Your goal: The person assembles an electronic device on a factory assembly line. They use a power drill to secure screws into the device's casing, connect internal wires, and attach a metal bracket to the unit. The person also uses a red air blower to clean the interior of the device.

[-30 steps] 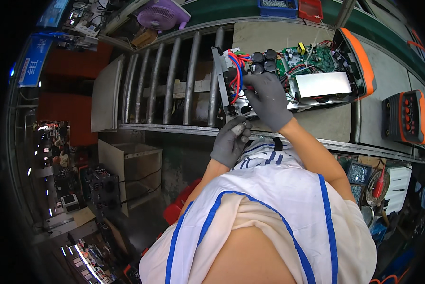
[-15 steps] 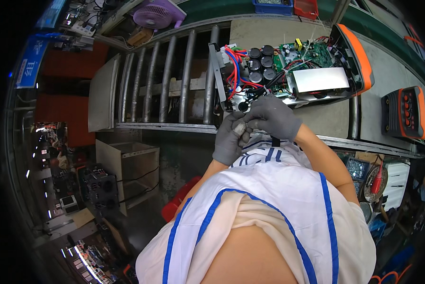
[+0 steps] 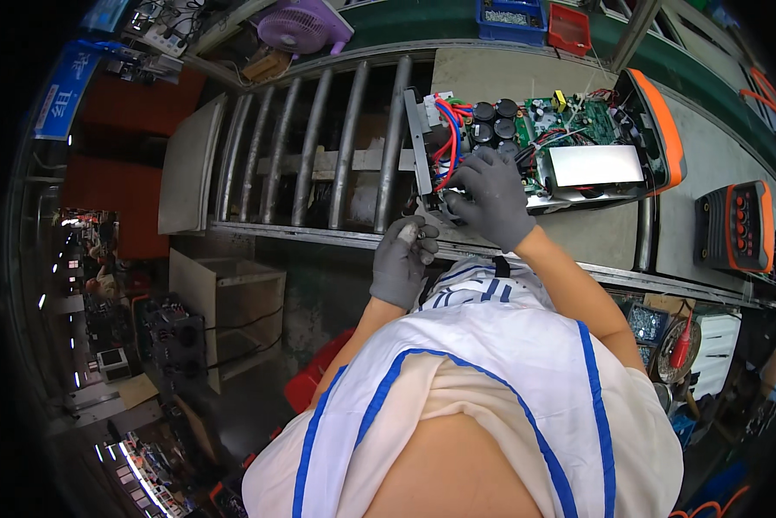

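An opened electrical unit [image 3: 536,199] lies on the conveyor, with its circuit boards and wiring exposed. Over its near left part bends my gloved right hand [image 3: 496,198], fingers curled down beside the red and blue cables [image 3: 450,142]. Whatever is at those fingertips is hidden under the glove. Black round capacitors [image 3: 494,121] stand just beyond that hand. My gloved left hand [image 3: 401,263] is apart from the unit, at the conveyor's front rail, its fingers curled against the thumb. Anything small in its grasp cannot be made out.
Metal rollers [image 3: 349,142] run to the left of the unit. A second orange and black unit [image 3: 737,226] stands at the right. Behind are a purple fan [image 3: 294,31], a blue bin [image 3: 513,28] and a red bin [image 3: 569,33]. A red-handled tool [image 3: 683,345] lies lower right.
My hands have separated. The right has moved up onto the unit's wiring, while the left has drawn slightly left and down. The whole view has shifted a little.
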The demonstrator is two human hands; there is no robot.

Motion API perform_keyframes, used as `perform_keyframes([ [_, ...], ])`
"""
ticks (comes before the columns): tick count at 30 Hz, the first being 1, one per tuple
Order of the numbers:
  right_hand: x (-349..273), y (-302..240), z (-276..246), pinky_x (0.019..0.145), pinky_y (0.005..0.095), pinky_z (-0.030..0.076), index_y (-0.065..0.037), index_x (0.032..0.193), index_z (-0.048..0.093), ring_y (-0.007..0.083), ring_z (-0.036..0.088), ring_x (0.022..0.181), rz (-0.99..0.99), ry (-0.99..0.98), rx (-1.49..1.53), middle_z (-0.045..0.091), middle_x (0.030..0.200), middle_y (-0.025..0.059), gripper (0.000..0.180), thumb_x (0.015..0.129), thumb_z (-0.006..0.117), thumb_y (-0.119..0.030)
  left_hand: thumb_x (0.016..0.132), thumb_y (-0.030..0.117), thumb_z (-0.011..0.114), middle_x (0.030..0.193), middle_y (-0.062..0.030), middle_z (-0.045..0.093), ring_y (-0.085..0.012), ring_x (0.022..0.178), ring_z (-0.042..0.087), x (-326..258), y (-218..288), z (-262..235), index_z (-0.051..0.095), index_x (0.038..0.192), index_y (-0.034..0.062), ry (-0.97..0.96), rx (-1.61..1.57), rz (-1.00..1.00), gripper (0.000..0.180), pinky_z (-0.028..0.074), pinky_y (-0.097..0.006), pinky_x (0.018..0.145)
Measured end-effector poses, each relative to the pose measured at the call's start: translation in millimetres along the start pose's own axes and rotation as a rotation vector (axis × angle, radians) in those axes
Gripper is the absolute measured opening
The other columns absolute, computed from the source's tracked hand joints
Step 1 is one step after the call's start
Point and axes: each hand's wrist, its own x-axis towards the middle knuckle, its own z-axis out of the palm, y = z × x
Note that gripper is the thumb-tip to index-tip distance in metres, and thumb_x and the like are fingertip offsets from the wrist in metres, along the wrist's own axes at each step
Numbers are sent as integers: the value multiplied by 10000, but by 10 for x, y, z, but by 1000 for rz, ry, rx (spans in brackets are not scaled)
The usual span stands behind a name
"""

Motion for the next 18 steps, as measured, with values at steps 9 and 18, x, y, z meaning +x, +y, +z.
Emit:
perform_keyframes([
  [9, -13, 61, 249, 733, 408, 471, -57, 631, 609, 315, 570, 784, 62, 100, -112, 604, 744, 150, 112, 579, 627, -154, 849, 34, 510, 1032, -101, 605, -149, 916, 581, 115, 107, 55, 556, 1146, 15, 88, 192, -20, 301, 478, -264, 769],
  [18, -91, 79, 62, 828, 378, 384, -112, 702, 613, 251, 517, 887, 90, 46, -99, 582, 833, 53, 150, 640, 627, -248, 895, 182, 538, 967, -50, 525, -77, 755, 470, 358, 32, -8, 447, 1261, 9, -278, 275, 27, 415, 393, -181, 616],
])
